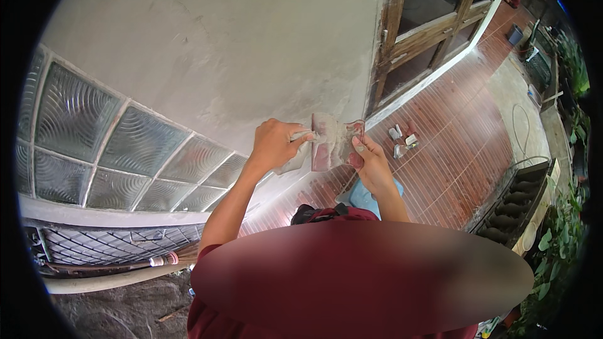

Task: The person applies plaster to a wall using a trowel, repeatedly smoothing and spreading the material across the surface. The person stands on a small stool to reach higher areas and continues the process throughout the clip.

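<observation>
Both my hands are raised in front of the plastered wall (251, 44). My left hand (273, 143) is closed around a flat, pale grey scraper (293, 164), its thumb pointing to the right. In my right hand (375, 166) is a reddish putty scraper (323, 158) with a broad blade and a curved grip, pinched with the thumb on top. Grey putty is smeared over much of its face. The two tools come together between my hands; whether they touch, I cannot tell.
Glass blocks (144, 132) fill the wall at left, above a metal grille (125, 245). A wooden-framed door (433, 31) stands at upper right. On the reddish tiled floor (452, 150) are small items (402, 141) and a light-blue container (363, 196). A dark rack (518, 198) and plants line the right.
</observation>
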A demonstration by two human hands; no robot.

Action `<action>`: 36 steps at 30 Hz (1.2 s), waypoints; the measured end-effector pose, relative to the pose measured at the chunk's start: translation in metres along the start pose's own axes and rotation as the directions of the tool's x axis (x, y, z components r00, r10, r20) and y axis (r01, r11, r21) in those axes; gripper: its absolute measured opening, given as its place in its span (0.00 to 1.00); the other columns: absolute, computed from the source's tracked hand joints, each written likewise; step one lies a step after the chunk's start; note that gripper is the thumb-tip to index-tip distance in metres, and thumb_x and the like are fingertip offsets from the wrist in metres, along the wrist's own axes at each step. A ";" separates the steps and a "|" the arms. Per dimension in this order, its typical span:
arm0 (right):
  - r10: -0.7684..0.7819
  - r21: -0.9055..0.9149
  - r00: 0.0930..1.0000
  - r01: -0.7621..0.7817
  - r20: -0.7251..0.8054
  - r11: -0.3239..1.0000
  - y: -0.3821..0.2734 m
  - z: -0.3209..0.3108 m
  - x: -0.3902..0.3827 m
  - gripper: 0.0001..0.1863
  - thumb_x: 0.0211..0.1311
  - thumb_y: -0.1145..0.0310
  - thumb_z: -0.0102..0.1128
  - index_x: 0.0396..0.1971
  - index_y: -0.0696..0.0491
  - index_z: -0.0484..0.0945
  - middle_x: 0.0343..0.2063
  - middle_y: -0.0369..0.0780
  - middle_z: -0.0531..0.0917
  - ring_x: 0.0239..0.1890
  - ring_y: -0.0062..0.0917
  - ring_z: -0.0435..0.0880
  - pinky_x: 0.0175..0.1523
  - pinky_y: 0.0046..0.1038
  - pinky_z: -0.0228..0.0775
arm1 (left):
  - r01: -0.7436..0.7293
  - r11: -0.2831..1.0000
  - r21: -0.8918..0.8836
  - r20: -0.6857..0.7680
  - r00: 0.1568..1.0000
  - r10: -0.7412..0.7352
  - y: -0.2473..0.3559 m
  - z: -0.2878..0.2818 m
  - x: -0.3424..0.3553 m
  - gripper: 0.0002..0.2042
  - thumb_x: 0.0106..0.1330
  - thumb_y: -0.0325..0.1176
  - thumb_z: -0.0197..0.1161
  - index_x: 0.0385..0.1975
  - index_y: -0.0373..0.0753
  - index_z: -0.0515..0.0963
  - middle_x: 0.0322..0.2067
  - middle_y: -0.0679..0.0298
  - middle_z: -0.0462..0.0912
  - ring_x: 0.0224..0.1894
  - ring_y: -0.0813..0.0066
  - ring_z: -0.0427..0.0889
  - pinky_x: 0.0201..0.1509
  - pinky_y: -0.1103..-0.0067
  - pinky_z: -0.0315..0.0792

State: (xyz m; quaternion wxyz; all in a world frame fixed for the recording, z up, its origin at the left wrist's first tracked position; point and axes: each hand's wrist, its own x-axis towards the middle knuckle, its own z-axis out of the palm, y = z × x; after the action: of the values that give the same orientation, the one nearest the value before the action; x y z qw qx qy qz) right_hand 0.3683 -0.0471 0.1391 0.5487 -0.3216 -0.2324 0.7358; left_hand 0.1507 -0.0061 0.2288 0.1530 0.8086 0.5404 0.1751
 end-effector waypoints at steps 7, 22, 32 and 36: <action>0.037 0.031 0.999 -0.037 -0.007 0.999 0.010 -0.005 0.004 0.12 0.68 0.69 0.51 0.48 0.55 0.75 0.39 0.31 0.81 0.33 0.11 0.78 0.38 0.16 0.69 | 0.173 0.983 -0.066 0.208 0.966 -0.156 -0.002 -0.006 0.001 0.19 0.50 0.49 0.70 0.27 0.37 0.83 0.17 0.53 0.79 0.23 0.55 0.79 0.30 0.68 0.70; 0.074 0.000 0.994 -0.075 -0.074 0.997 0.026 -0.008 0.008 0.12 0.68 0.64 0.53 0.46 0.54 0.76 0.30 0.27 0.76 0.24 0.09 0.69 0.33 0.15 0.63 | 0.024 0.992 0.121 0.261 0.964 -0.055 -0.010 -0.002 0.003 0.13 0.47 0.40 0.71 0.30 0.39 0.84 0.19 0.52 0.79 0.23 0.56 0.78 0.31 0.69 0.72; 0.054 0.060 0.999 -0.054 -0.003 0.997 0.030 0.002 0.005 0.13 0.69 0.64 0.51 0.47 0.55 0.76 0.36 0.29 0.79 0.31 0.10 0.72 0.38 0.16 0.65 | -0.037 0.992 0.124 0.273 0.962 0.001 -0.005 0.006 0.003 0.09 0.50 0.42 0.70 0.28 0.48 0.85 0.19 0.59 0.81 0.24 0.58 0.79 0.29 0.69 0.71; 0.066 0.041 0.998 -0.066 -0.002 0.997 0.031 -0.002 0.006 0.13 0.68 0.64 0.51 0.48 0.55 0.75 0.35 0.28 0.78 0.29 0.09 0.71 0.36 0.15 0.64 | -0.083 0.980 0.179 0.187 0.981 0.049 -0.006 0.013 -0.001 0.07 0.51 0.41 0.69 0.28 0.49 0.85 0.21 0.60 0.82 0.25 0.58 0.80 0.30 0.68 0.72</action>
State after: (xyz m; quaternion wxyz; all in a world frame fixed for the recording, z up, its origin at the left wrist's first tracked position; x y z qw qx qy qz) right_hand 0.3480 -0.0508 0.1148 0.5312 -0.3190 -0.2055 0.7575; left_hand 0.1511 -0.0059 0.2144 0.1194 0.8496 0.5108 0.0547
